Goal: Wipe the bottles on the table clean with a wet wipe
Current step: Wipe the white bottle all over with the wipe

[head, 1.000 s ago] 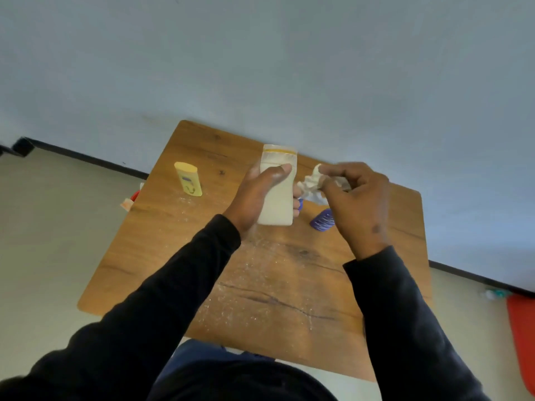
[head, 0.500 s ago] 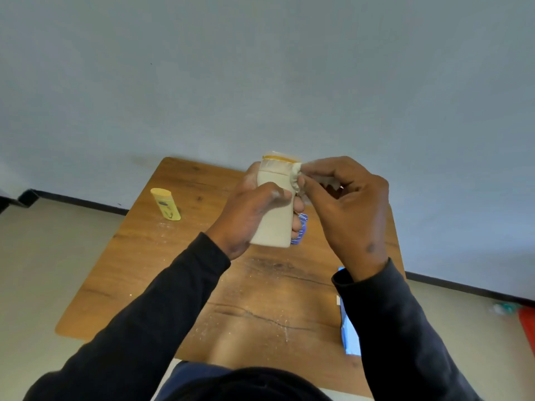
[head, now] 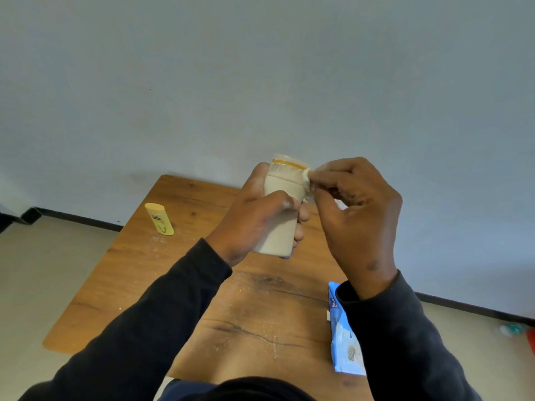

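My left hand (head: 254,218) grips a cream bottle (head: 282,209) around its middle and holds it upright above the wooden table (head: 162,270). My right hand (head: 356,209) pinches a white wet wipe (head: 307,180) against the right side of the bottle's cap, just below its yellow band. A small yellow bottle (head: 159,219) stands alone near the table's far left edge. A bit of a purple object (head: 285,257) shows under the cream bottle's base; the rest is hidden.
A blue wet-wipe packet (head: 344,337) lies on the table's right side, partly under my right sleeve. White specks and a dark crack mark the tabletop. A grey wall stands behind the table. Small coloured objects lie on the floor at far right.
The cream bottle has risen higher off the table. The wipe, first held apart to the right, now presses on the cap. The view has tilted, bringing the blue packet into sight.
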A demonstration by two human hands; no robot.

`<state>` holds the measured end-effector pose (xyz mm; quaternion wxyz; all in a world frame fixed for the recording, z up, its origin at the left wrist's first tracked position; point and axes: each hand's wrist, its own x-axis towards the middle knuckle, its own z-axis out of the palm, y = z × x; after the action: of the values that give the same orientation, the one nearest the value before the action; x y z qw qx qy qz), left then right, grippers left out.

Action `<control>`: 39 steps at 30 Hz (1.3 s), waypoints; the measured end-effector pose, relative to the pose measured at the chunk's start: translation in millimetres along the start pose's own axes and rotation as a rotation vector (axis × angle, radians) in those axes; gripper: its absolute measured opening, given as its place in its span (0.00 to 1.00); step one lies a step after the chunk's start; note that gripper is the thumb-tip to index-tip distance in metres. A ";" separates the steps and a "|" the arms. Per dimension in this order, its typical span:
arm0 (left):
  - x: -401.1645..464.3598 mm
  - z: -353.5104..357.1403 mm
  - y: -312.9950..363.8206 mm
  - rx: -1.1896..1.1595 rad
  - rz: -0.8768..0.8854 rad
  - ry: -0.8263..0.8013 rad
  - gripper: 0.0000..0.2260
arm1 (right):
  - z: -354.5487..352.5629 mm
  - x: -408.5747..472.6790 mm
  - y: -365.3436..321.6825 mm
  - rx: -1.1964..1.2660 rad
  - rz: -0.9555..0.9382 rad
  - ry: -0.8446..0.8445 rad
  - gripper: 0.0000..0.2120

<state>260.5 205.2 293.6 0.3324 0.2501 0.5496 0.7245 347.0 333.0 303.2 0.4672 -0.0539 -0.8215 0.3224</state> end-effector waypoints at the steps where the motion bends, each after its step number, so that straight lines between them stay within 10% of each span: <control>1: -0.3 -0.6 1.1 0.007 0.006 0.010 0.20 | -0.9 -2.4 -3.4 -0.014 -0.042 -0.046 0.07; 39: -8.8 11.0 5.4 0.351 0.092 0.034 0.16 | -8.1 14.7 -12.5 -0.108 -0.145 -0.062 0.05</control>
<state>273.2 204.6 301.7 0.2409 0.3169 0.6610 0.6361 348.0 332.7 324.1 0.4599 -0.0095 -0.8536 0.2444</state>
